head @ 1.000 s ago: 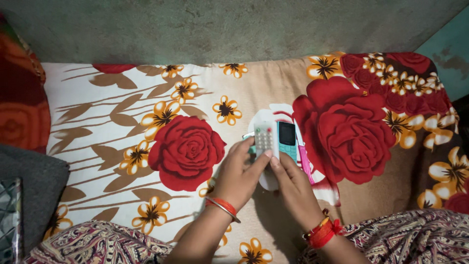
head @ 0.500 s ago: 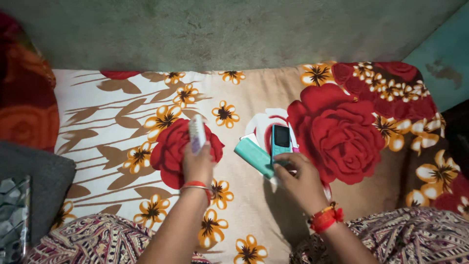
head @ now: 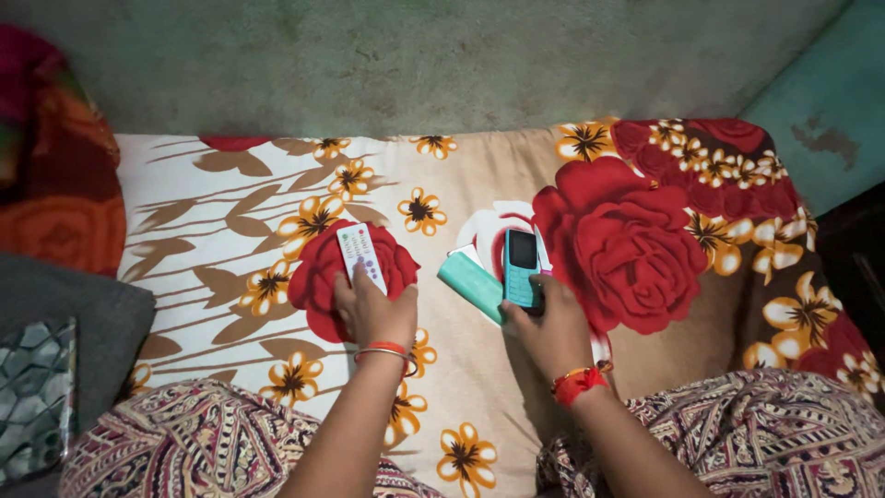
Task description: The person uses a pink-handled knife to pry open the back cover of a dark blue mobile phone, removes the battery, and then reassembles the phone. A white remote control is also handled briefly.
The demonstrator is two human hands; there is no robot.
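My left hand holds a small white remote control with coloured buttons, laid flat over a red rose on the floral bedsheet. My right hand grips the lower end of a teal keypad phone with a dark screen. Beside the phone lies a mint-green flat case, partly under it. A pink edge of something shows just right of the phone. Both wrists wear orange-red bangles.
A grey-green wall rises behind the bed. A red-orange cushion sits at the far left, with a grey cloth and a patterned object below it. My knees in patterned fabric frame the bottom.
My left hand carried the white remote away from the phone leftward onto the red rose. My right hand stayed by the phone and now grips it.
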